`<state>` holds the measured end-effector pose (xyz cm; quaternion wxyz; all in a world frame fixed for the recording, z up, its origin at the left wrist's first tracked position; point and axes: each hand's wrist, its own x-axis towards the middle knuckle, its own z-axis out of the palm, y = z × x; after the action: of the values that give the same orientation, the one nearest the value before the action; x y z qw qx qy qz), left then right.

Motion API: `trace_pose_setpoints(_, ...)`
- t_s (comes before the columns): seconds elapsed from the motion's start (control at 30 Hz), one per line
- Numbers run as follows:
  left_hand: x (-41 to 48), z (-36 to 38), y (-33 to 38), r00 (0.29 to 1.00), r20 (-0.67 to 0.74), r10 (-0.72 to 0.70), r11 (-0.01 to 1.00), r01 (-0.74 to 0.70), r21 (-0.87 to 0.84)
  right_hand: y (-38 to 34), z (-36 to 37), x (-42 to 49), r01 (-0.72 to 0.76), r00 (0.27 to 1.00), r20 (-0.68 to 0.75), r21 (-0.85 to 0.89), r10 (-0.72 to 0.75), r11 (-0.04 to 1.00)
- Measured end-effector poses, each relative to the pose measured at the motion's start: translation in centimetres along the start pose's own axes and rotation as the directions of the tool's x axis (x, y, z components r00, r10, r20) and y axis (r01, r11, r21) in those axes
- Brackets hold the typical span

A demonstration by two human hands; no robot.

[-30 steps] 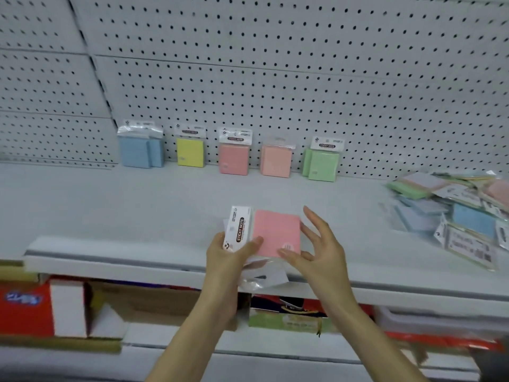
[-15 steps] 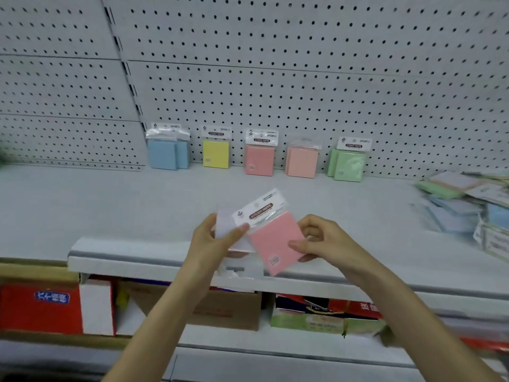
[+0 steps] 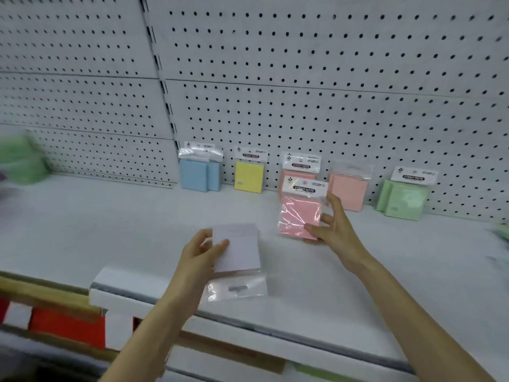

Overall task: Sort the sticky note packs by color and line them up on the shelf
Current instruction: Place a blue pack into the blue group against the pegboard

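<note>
My right hand (image 3: 332, 230) grips a pink sticky note pack (image 3: 300, 213) by its lower right corner and holds it upright just in front of the pink pack (image 3: 301, 168) standing at the back. My left hand (image 3: 201, 250) holds a pale lilac pack (image 3: 237, 250) upside down, its clear hang tab pointing towards me. Along the pegboard stand blue packs (image 3: 199, 175), a yellow pack (image 3: 249, 175), a salmon pack (image 3: 349, 191) and green packs (image 3: 402, 198).
The white shelf (image 3: 110, 224) has a raised front lip (image 3: 248, 323). A blurred green heap (image 3: 23, 161) lies at the far left. Red and brown boxes (image 3: 68, 325) sit on the lower shelf. A blurred pack (image 3: 502, 232) shows at the right edge.
The two packs were held together in both hands; now they are apart. My right hand carried the pink pack forward to the back row, my left kept the pale pack. The view shifted left.
</note>
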<state>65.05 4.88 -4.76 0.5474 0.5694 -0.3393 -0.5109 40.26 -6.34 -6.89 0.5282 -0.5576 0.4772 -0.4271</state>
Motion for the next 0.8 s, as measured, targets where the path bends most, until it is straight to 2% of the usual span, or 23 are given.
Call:
trace_pose_setpoints(0.2, 5.1, 0.5, 0.6, 0.997, -0.039, 0.071, 0.997, -0.07, 0.03, 1.6, 0.4, 6.4, 0.145, 0.981, -0.094, -0.232, -0.17, 0.962)
trace_pose_setpoints(0.4, 8.0, 0.1, 0.5, 0.979, -0.075, 0.191, 0.951, -0.165, 0.262, 2.6, 1.2, 10.0, 0.156, 0.936, -0.246, -0.352, -0.252, 0.923)
trace_pose_setpoints(0.5, 9.3, -0.7, 0.7, 0.972, -0.006, 0.236, 0.872, -0.209, 0.444, 2.8, 1.8, 10.3, 0.185, 0.899, -0.274, -0.469, -0.342, 0.864)
trace_pose_setpoints(0.57, 10.0, -1.1, 1.3, 0.969, 0.056, 0.24, 0.839, -0.236, 0.491, 2.7, 2.2, 10.2, 0.154, 0.89, -0.307, -0.495, -0.337, 0.855)
trace_pose_setpoints(0.7, 10.7, -1.9, 2.6, 0.957, 0.173, 0.233, 0.828, -0.289, 0.481, 2.4, 2.7, 9.9, 0.073, 0.882, -0.389, -0.446, -0.266, 0.892)
trace_pose_setpoints(0.8, 10.9, -2.3, 3.2, 0.941, 0.226, 0.251, 0.844, -0.327, 0.426, 2.3, 3.1, 9.5, 0.048, 0.859, -0.436, -0.456, -0.27, 0.889)
